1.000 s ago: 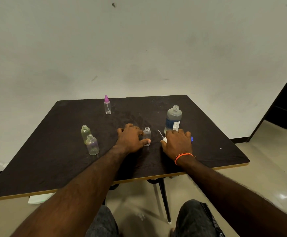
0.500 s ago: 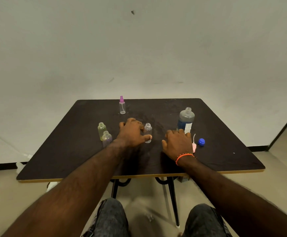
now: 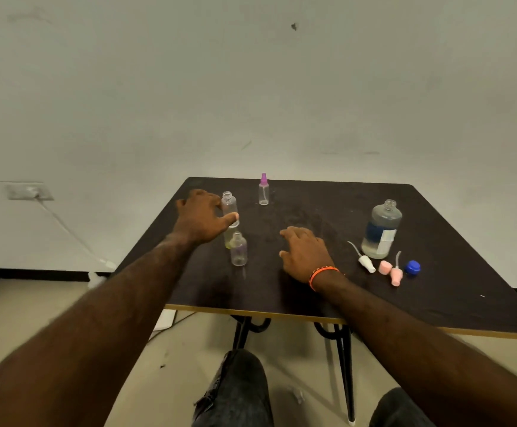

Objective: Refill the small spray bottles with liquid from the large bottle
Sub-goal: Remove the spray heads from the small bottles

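My left hand (image 3: 203, 218) is closed around a small clear uncapped bottle (image 3: 229, 204), thumb across its front, at the table's left side. Just below it stand a yellow-green bottle (image 3: 227, 241), mostly hidden, and a purple-tinted uncapped bottle (image 3: 238, 250). A small bottle with a pink spray top (image 3: 263, 191) stands farther back. The large bottle (image 3: 380, 229), uncapped and partly full of clear liquid, stands at the right. My right hand (image 3: 305, 254) lies on the table with fingers apart and nothing in it.
On the dark table (image 3: 343, 294), in front of the large bottle, lie a white spray top (image 3: 367, 264), two pink spray tops (image 3: 390, 271) and a blue cap (image 3: 412, 267). A wall socket with a white cable (image 3: 29, 192) is at the left.
My left hand has carried the clear bottle from the table's middle leftward to the two other small bottles. My right hand has moved off the spray tops. The view has swung left.
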Action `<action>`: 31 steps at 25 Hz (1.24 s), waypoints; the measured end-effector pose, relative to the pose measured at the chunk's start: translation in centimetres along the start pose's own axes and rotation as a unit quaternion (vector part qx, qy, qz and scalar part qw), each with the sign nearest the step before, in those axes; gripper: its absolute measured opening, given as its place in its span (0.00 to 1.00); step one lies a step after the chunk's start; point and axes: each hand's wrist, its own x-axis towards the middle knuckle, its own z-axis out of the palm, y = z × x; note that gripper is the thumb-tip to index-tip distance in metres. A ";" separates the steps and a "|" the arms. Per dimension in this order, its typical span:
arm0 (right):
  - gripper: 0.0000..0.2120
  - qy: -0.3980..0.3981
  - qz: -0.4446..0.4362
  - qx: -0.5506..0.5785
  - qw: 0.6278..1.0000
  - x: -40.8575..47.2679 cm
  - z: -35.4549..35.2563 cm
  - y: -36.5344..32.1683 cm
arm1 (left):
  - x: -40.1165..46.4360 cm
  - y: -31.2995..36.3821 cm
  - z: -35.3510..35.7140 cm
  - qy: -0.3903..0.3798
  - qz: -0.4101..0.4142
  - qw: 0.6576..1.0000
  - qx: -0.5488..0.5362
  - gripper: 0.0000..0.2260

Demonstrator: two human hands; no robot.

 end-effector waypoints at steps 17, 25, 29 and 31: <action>0.32 -0.078 -0.008 -0.007 0.997 5.3 2.7 -2.4 | -3.0 -7.2 4.3 -0.202 -0.109 0.972 -0.056 0.36; 0.28 -0.003 0.024 0.010 1.000 9.5 -1.4 -0.3 | 4.8 -4.0 -2.3 -0.113 -0.083 0.990 -0.014 0.41; 0.31 -0.024 0.043 0.005 0.999 13.2 -2.1 1.0 | 9.6 -1.7 0.4 -0.168 -0.034 0.985 0.027 0.45; 0.33 -0.034 0.055 0.006 0.998 15.6 -1.9 1.7 | 11.6 -1.1 2.8 -0.193 -0.014 0.980 0.041 0.45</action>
